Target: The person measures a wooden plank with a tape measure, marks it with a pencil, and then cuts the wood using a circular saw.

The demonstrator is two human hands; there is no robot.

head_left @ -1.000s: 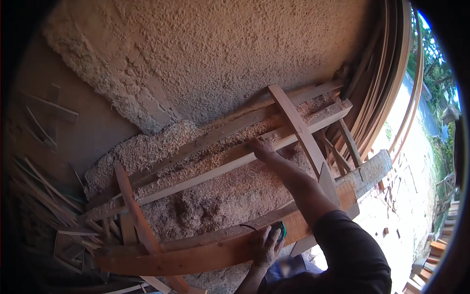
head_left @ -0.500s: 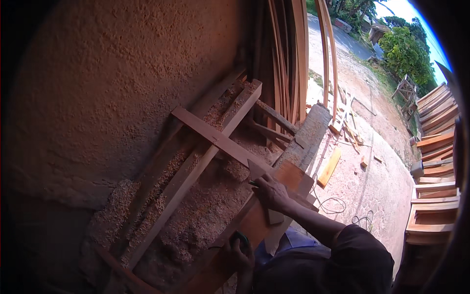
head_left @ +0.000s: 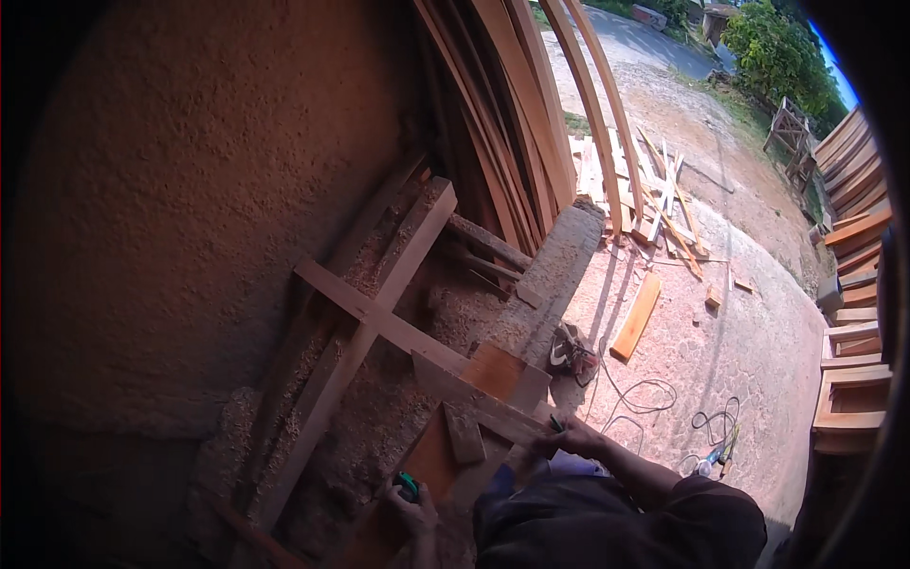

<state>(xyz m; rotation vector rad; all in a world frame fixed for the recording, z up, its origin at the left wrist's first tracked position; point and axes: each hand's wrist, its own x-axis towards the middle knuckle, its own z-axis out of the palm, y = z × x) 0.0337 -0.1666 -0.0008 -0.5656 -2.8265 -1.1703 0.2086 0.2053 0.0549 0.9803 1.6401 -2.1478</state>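
Observation:
My left hand (head_left: 413, 512) is closed round a small green and black tape measure (head_left: 408, 486), low beside the wide reddish-brown board. A thin dark marking stick, like a pencil (head_left: 555, 423), pokes up from the closed fingers of my right hand (head_left: 571, 440). That hand is at the near right end of a long narrow plank (head_left: 417, 341), which crosses a thicker beam (head_left: 322, 403). Along the plank lies a flat wooden piece with a pointed end (head_left: 431, 376). A short wooden block (head_left: 464, 433) rests beside it, over the wide board (head_left: 428, 457).
A rough wall (head_left: 209, 209) rises at the left, with tall planks (head_left: 512, 114) leaning beyond. Wood shavings cover the beams. On the sunlit ground are a power tool (head_left: 572, 356), cables (head_left: 654, 387), a yellowish board (head_left: 635, 316) and scrap strips. Wooden frames (head_left: 853, 398) stand at the right.
My right hand has drawn back along the plank, away from the pointed piece, to its near right end. My left hand still holds the tape measure. The view has shifted, showing the power tool.

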